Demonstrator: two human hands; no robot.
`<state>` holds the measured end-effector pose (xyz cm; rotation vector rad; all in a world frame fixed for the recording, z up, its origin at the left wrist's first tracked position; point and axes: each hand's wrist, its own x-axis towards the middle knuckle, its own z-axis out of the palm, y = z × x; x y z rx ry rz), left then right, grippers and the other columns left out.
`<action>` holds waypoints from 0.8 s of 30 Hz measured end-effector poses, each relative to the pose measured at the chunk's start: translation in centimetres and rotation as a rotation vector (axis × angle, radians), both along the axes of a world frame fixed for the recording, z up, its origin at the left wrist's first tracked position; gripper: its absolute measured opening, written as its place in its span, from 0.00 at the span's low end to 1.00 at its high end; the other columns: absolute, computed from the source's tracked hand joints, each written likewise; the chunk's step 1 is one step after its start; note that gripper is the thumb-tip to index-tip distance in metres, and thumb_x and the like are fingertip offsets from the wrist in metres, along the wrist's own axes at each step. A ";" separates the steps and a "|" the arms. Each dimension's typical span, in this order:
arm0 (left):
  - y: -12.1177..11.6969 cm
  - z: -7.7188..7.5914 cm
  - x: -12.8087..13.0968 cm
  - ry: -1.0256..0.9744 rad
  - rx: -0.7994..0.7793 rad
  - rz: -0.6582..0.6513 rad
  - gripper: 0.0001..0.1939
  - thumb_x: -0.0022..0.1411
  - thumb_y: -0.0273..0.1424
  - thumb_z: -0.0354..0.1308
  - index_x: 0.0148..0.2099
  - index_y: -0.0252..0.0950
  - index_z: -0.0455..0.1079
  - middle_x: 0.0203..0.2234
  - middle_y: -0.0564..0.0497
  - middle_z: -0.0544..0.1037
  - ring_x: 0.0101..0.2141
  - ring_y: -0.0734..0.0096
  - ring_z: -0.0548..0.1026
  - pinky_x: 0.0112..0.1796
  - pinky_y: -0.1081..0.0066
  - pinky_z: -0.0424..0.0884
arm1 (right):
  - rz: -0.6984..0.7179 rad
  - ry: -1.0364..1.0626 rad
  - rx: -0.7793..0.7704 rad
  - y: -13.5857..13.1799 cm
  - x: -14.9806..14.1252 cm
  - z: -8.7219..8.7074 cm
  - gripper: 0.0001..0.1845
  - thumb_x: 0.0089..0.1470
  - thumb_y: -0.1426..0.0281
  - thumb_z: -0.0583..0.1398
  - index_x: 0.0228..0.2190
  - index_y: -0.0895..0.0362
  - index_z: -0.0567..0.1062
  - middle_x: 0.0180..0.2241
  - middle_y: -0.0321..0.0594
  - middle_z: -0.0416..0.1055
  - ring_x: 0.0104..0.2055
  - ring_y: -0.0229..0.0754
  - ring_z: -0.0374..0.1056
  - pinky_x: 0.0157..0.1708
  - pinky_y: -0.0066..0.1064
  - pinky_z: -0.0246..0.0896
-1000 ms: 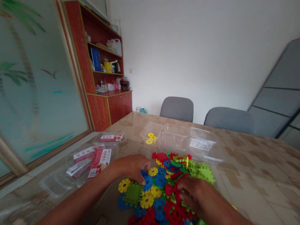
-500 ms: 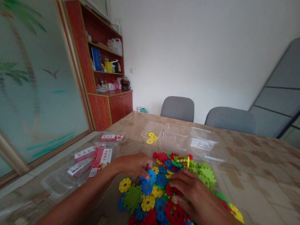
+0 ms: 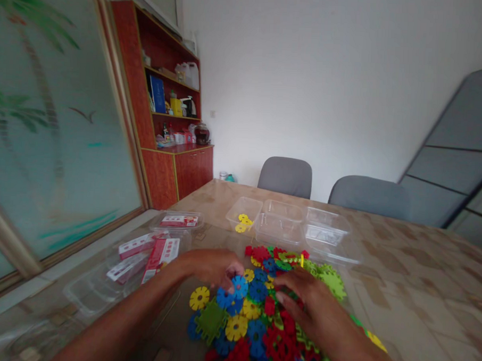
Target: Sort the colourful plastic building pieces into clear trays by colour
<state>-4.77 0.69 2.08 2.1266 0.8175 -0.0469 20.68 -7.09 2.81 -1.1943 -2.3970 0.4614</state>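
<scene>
A heap of plastic building pieces lies on the table in front of me. My left hand [image 3: 217, 267] is closed at the heap's left side, thumb and fingers on a light-blue notched disc [image 3: 240, 287]. Another blue notched disc [image 3: 224, 297] is just below its fingertips. Near them are a yellow notched disc [image 3: 236, 328] and a green square piece with toothed edges [image 3: 211, 321]. Over the heap's right part is my right hand [image 3: 306, 292], its thumb and fingers apart beside a small red block [image 3: 269, 305]. The pieces under its palm are hidden.
Behind the heap stands a clear container [image 3: 232, 211] with several yellow discs, beside more clear containers [image 3: 281, 233]. Clear lids with red-and-white labels [image 3: 162, 254] lie at left on the table [image 3: 416, 284]. Grey chairs [image 3: 285, 176] stand at the far side.
My left hand has taken hold of a blue disc and drawn it slightly up from the heap. My right hand has shifted a little left, and its fingers have spread.
</scene>
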 end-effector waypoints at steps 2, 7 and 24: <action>-0.1 -0.4 0.1 0.038 0.003 -0.009 0.06 0.51 0.30 0.59 0.26 0.37 0.64 0.18 0.59 0.67 0.20 0.74 0.67 0.20 0.78 0.60 | -0.010 -0.043 -0.013 0.5 -0.7 0.1 0.11 0.60 0.68 0.55 0.42 0.55 0.74 0.41 0.43 0.73 0.45 0.46 0.66 0.45 0.35 0.58; -0.2 -0.7 0.8 0.098 0.150 0.016 0.12 0.45 0.32 0.67 0.25 0.37 0.64 0.18 0.59 0.66 0.21 0.73 0.64 0.20 0.76 0.54 | 0.033 -0.242 -0.056 2.2 -3.4 0.2 0.16 0.56 0.64 0.58 0.43 0.59 0.75 0.42 0.49 0.74 0.47 0.52 0.66 0.49 0.40 0.57; -0.8 -0.1 1.4 0.010 0.194 0.035 0.10 0.46 0.33 0.68 0.27 0.36 0.70 0.17 0.60 0.67 0.21 0.73 0.65 0.23 0.76 0.54 | -0.065 -0.194 -0.108 4.6 -3.8 -1.4 0.04 0.49 0.74 0.60 0.28 0.57 0.76 0.31 0.43 0.75 0.37 0.46 0.69 0.36 0.31 0.54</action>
